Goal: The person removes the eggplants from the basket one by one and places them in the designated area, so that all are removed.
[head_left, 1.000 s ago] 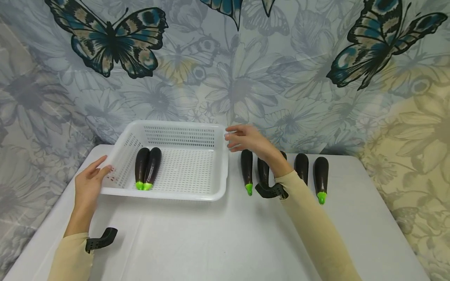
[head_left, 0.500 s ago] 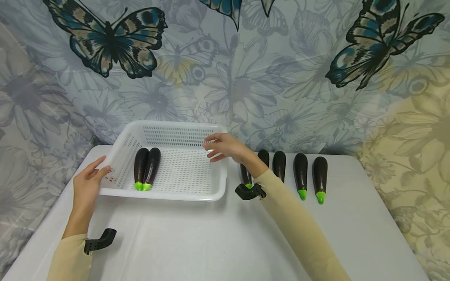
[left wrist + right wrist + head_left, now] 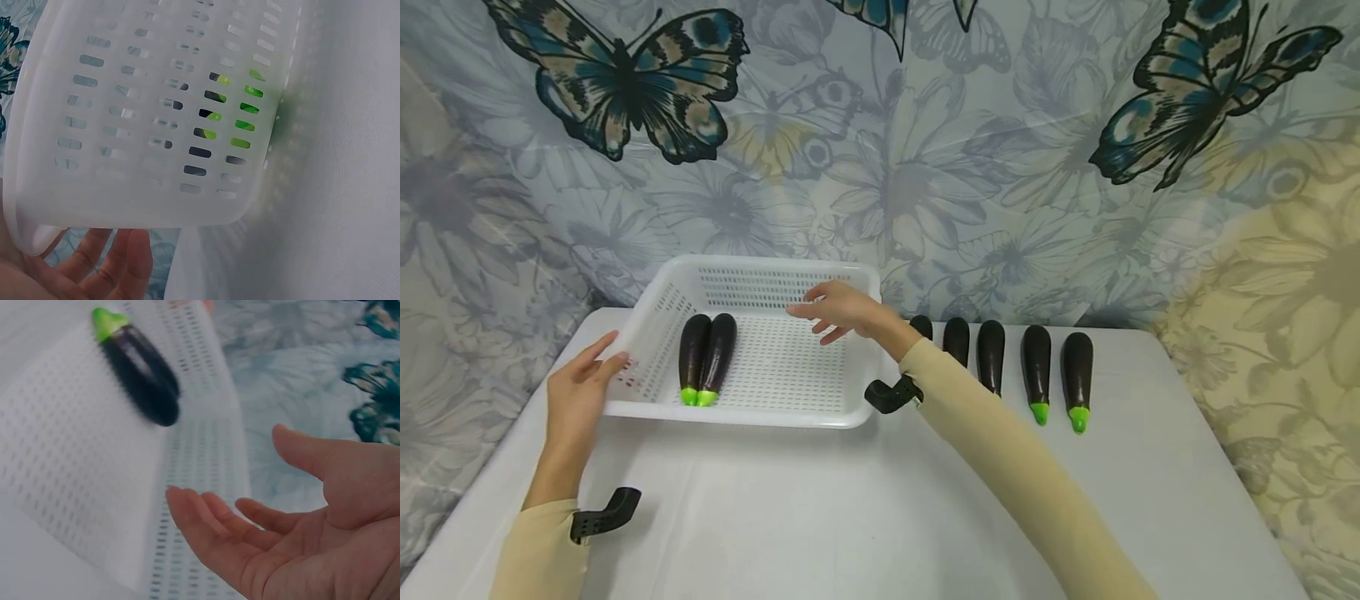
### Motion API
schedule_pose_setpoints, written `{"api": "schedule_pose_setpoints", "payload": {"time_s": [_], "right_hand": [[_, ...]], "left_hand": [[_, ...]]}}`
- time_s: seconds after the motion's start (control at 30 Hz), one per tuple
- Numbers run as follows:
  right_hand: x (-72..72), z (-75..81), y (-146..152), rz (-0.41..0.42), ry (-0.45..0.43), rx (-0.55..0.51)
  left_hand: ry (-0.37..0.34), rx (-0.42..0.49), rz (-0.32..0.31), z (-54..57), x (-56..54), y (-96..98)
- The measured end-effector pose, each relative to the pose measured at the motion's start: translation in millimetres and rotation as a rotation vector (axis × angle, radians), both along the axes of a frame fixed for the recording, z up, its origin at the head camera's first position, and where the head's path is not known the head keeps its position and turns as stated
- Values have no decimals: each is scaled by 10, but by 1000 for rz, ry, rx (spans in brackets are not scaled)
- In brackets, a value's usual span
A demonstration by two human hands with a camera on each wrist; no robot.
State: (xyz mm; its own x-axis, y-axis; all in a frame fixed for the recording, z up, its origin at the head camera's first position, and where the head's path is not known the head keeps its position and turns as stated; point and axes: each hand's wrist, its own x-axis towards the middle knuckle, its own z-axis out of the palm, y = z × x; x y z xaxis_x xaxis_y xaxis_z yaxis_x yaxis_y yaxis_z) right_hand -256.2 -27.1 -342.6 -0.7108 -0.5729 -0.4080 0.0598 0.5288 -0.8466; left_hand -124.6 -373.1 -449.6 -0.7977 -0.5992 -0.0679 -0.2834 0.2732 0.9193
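Observation:
A white perforated plastic basket stands on the left of the table. Two dark eggplants with green stem ends lie side by side in its left part. At the basket's left end, my left hand holds the rim; in the left wrist view its fingers show past the rim, and green ends show through the slots. Over the right half of the basket hovers my right hand, fingers spread and holding nothing. The right wrist view shows that palm near the basket wall, apart from the eggplants.
Several more eggplants stand in a row on the white-covered table, right of the basket; my right forearm partly hides some. Floral cloth with butterflies hangs behind the table. A black wrist mount sits on each sleeve.
My right hand has moved left, from beside the basket's right rim to above its inside. The left hand stays at the left rim. The eggplants have not moved.

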Motion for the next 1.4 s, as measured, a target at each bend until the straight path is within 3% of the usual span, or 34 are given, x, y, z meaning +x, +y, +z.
{"api": "schedule_pose_setpoints", "payload": {"time_s": [0.1,0.3,0.4,0.57,0.73,1.0,1.17,1.4], "right_hand": [[15,-62,-111,13,-3,19],[49,-164,-424,25,-46,35],[60,-198,-565,44,-61,37],[64,-237,-781,14,-84,-9],[87,-272,-1024,-49,-150,-53],[92,-455,-1379,-301,-348,-110],[38,-599,-1383,-368,-431,-192],[-26,-673,-1369,-409,-533,-238]], "left_hand": [[14,8,6,15,-3,23],[22,24,23,212,65,96],[-11,5,16,284,77,117],[-23,-10,1,314,47,111],[-14,-30,14,274,34,81],[-26,5,22,310,85,162],[-35,-2,48,255,57,226],[-59,-14,29,280,61,249]]}}
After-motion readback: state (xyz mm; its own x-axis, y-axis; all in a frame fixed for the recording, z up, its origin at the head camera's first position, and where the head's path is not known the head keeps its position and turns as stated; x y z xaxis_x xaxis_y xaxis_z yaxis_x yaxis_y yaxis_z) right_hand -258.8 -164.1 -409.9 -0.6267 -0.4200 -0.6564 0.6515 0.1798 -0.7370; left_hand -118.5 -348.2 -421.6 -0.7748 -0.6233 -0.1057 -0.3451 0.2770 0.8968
